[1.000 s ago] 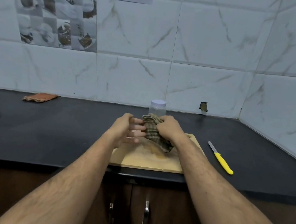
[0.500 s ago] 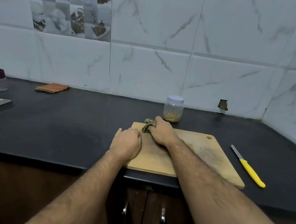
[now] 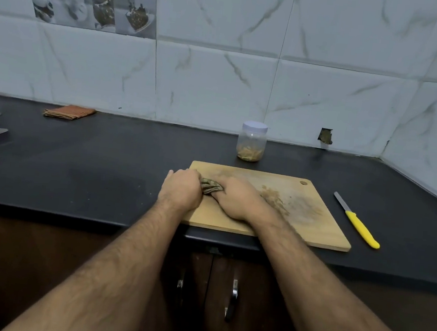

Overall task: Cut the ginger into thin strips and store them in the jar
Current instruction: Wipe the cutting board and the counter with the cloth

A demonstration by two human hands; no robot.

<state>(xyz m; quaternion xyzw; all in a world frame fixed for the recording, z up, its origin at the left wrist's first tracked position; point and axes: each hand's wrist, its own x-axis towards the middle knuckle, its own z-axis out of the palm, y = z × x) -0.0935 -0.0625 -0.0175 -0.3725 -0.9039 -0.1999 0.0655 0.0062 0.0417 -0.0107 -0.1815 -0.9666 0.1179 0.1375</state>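
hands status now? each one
Left hand: curled, gripping the cloth.
Right hand: holding the same cloth against the cutting board.
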